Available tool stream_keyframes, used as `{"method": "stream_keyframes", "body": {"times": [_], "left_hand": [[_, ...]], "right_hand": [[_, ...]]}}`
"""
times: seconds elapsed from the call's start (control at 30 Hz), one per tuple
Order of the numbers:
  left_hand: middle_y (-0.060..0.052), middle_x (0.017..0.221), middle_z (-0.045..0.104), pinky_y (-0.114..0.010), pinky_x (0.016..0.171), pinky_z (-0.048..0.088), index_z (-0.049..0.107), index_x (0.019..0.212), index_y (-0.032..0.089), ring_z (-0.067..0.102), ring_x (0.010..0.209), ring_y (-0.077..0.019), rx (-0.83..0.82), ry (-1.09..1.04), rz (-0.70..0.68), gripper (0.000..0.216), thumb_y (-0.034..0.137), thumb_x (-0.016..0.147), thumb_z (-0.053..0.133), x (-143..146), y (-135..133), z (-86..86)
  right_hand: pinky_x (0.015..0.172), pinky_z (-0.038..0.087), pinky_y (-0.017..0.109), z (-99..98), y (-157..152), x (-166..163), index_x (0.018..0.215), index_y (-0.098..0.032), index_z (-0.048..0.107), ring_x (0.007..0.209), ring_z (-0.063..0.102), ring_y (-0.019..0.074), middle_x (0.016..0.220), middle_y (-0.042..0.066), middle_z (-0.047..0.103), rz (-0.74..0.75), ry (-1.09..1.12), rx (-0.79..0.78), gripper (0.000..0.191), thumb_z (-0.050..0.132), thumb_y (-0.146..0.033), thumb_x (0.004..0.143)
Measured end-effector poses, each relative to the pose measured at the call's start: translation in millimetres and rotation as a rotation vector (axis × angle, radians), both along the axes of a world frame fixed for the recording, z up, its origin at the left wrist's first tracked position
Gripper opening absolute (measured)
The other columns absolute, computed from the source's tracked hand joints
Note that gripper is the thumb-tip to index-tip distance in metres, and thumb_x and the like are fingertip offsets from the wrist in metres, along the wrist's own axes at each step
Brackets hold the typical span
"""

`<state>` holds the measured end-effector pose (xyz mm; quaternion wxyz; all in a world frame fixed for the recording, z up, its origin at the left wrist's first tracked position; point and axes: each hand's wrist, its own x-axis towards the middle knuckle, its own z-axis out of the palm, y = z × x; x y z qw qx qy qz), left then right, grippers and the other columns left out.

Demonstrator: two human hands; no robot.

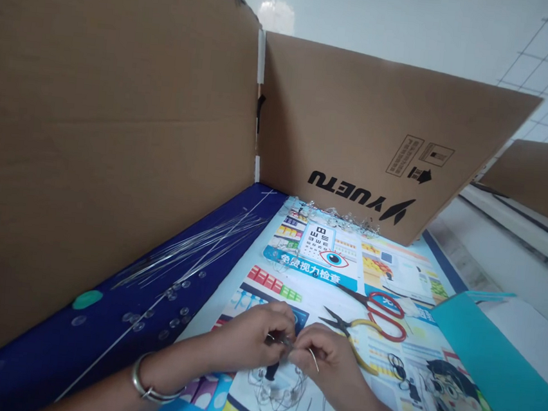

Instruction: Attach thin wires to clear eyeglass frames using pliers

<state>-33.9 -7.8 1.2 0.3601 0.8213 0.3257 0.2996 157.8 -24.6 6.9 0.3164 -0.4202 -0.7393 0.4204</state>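
My left hand (254,336) and my right hand (329,359) meet low in the middle of the view, both pinched on a thin piece of wire (313,359) between the fingertips. A silver bangle (150,384) circles my left wrist. Just under the hands lies a small wire-and-clear-bead piece (275,390) on the printed poster (331,263) that covers the table. Yellow-handled pliers (353,333) and red-handled scissors (380,306) lie just beyond my right hand.
A bundle of straight wires (202,247) and scattered clear beads (168,299) rest on the dark blue cloth (47,345) at left. Cardboard walls (117,119) enclose the left and back. More clear beads (345,219) line the back wall. A teal box (492,356) sits at right.
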Motion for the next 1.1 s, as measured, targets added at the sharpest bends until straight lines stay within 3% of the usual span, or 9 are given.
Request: {"method": "stream_keyframes", "body": {"times": [0.2,0.6,0.73,0.93,1.1], "left_hand": [[-0.001,0.081,0.057,-0.021,0.066,0.041,0.06,0.077,0.017,0.054,0.077,-0.0146,0.087,0.095,0.001,0.024,0.0,0.064,0.05,0.9,-1.5,-1.0],[-0.002,0.082,0.055,-0.022,0.067,0.041,0.055,0.08,0.017,0.052,0.076,-0.0142,0.146,0.086,-0.001,0.022,0.001,0.067,0.048,3.8,-2.9,1.3],[-0.001,0.078,0.054,-0.021,0.064,0.039,0.054,0.079,0.017,0.052,0.073,-0.0136,0.156,0.12,-0.001,0.021,0.002,0.066,0.048,1.8,-4.0,4.9],[0.002,0.068,0.051,-0.021,0.056,0.033,0.05,0.071,0.018,0.048,0.063,-0.0122,0.167,0.198,0.022,0.015,0.006,0.062,0.048,-2.3,-3.3,5.0],[0.004,0.062,0.047,-0.019,0.051,0.029,0.049,0.07,0.018,0.042,0.056,-0.0096,0.127,0.138,0.032,0.013,0.007,0.063,0.048,-0.9,-2.3,4.5]], "right_hand": [[0.064,0.038,0.024,6.9,-1.2,-2.6,0.065,-0.02,0.063,0.07,0.054,0.0137,0.072,0.001,0.06,0.123,-0.063,0.024,0.019,0.063,-0.034,0.078],[0.056,0.035,0.022,6.5,-5.1,-3.2,0.069,-0.019,0.067,0.063,0.051,0.0119,0.067,-0.001,0.054,0.115,-0.066,-0.095,0.02,0.064,-0.037,0.076],[0.059,0.038,0.023,4.5,-4.9,-4.1,0.07,-0.019,0.068,0.066,0.054,0.0133,0.07,0.001,0.057,0.135,0.028,-0.127,0.021,0.064,-0.038,0.076],[0.064,0.041,0.024,6.1,-3.0,-3.4,0.07,-0.019,0.066,0.071,0.055,0.0143,0.072,0.002,0.059,0.144,0.087,-0.09,0.017,0.064,-0.034,0.077],[0.067,0.04,0.025,6.6,-3.9,-3.8,0.068,-0.019,0.062,0.072,0.053,0.0143,0.071,0.001,0.057,0.133,0.093,-0.048,0.018,0.061,-0.033,0.08]]}}
